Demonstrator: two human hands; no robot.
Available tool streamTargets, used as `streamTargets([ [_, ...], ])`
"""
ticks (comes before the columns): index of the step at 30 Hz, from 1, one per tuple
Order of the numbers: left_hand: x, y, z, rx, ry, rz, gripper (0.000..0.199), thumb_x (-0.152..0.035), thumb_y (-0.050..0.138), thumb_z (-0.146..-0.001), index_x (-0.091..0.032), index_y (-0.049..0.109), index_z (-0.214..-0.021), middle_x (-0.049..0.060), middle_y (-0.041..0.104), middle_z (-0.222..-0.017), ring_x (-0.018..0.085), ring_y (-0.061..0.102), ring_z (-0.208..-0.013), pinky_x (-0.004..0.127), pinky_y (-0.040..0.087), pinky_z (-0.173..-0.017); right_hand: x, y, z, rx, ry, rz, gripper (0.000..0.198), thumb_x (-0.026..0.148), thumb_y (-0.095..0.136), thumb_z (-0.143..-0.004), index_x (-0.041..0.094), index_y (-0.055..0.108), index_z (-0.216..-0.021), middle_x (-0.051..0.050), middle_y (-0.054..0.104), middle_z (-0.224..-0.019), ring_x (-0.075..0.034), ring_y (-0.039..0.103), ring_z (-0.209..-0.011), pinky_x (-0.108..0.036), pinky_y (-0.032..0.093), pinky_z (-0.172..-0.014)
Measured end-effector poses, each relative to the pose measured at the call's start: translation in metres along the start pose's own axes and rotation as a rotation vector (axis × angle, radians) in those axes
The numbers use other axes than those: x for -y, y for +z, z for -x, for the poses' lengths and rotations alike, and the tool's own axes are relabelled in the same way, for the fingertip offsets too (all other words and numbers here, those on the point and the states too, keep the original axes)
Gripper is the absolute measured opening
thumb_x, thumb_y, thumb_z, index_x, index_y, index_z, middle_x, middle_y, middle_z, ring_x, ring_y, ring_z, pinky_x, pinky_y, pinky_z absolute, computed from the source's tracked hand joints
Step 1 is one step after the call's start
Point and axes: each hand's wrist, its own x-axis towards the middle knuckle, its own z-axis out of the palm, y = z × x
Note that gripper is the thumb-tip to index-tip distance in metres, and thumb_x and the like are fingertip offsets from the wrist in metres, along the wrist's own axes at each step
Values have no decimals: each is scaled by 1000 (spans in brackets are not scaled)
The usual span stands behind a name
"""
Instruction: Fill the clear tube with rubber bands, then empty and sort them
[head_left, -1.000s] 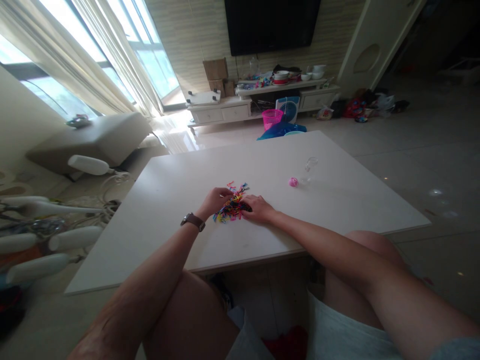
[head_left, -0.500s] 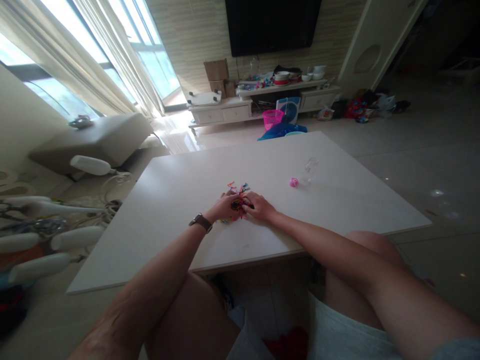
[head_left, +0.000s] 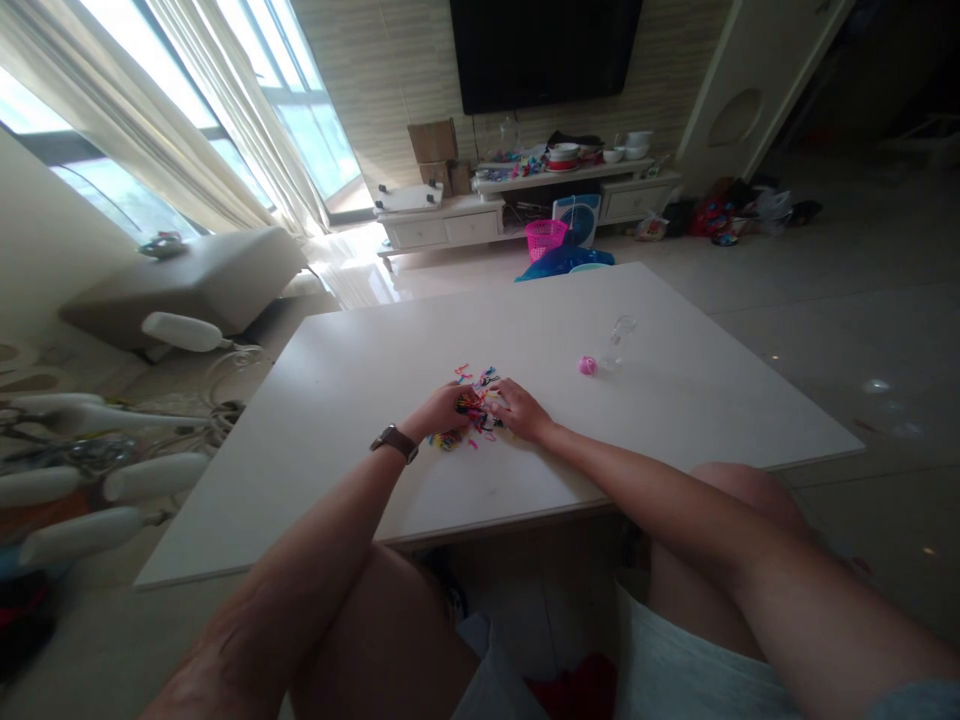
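Head view. 2 bare hands are working over a pile of small multicoloured strips (head_left: 477, 405), which is lying near the middle of the white surface (head_left: 360, 370), toward its near edge. Individual pieces are too small to identify further.

The left hand (head_left: 444, 409) is resting at the left side of the pile, its fingers curling against a dark, mixed-colour cluster; whether they are closing fully on it cannot be told. The left wrist is carrying 1 watch (head_left: 394, 440) with a dark band.

The right hand (head_left: 525, 411) is resting at the right side of the pile, its thumb and fingers standing apart with pieces showing between them. Loose strips are lying beyond the hands on the far side, and more are showing on the near side, below the left hand.

Farther right on the surface, 1 pink ball (head_left: 587, 366) is sitting well apart from the pile. Just right of the ball, 1 clear item (head_left: 622, 328) is standing out faintly; its exact shape cannot be told.

Past the far edge, 1 pink basket (head_left: 545, 238) is standing on the floor before a white cabinet (head_left: 446, 230). 1 dark screen (head_left: 546, 50) is hanging on the wall above.
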Motion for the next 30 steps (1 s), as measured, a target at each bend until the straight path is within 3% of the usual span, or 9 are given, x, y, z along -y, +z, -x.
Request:
streamTargets([
  [7,26,-39,18,-47,-185,-16,35,-22,67,-61,-19,70,-96,4,65,-97,22,61,-88,35,52,-84,0,-1,0,20,21,1,23,37,50,-96,25,57,-115,-7,62,-115,-24,57,-111,-41,46,-102],
  [13,46,-54,32,-78,-303,-12,38,-20,70,-60,-18,71,-97,5,68,-98,21,64,-88,34,53,-82,1,-3,0,24,8,-6,25,36,49,-96,24,58,-116,-8,63,-115,-24,58,-111,-42,47,-102],
  [17,54,-61,40,8,-364,-58,47,-19,71,-59,-18,72,-106,7,69,-107,23,66,-94,34,54,-85,1,-3,0,19,16,-18,25,37,48,-96,25,58,-115,-7,63,-115,-24,57,-111,-42,46,-103],
  [20,50,-62,42,51,-375,-133,62,-20,70,-60,-22,68,-122,9,65,-121,28,63,-111,37,53,-95,1,-1,0,-10,16,-50,24,37,46,-96,24,58,-112,-7,62,-111,-25,58,-109,-42,47,-101],
  [24,21,-40,31,-6,-230,-173,69,-35,69,-74,-27,55,-141,10,50,-147,30,47,-137,46,39,-115,0,-1,0,-176,88,-124,23,40,43,-96,24,56,-106,-7,61,-109,-24,58,-102,-42,48,-96],
  [30,-60,39,3,48,11,-285,68,-49,46,-98,-12,36,-154,19,30,-164,33,23,-154,55,18,-125,-5,-5,-5,-456,253,-315,24,45,42,-95,24,53,-99,-5,60,-102,-22,57,-100,-39,47,-95],
])
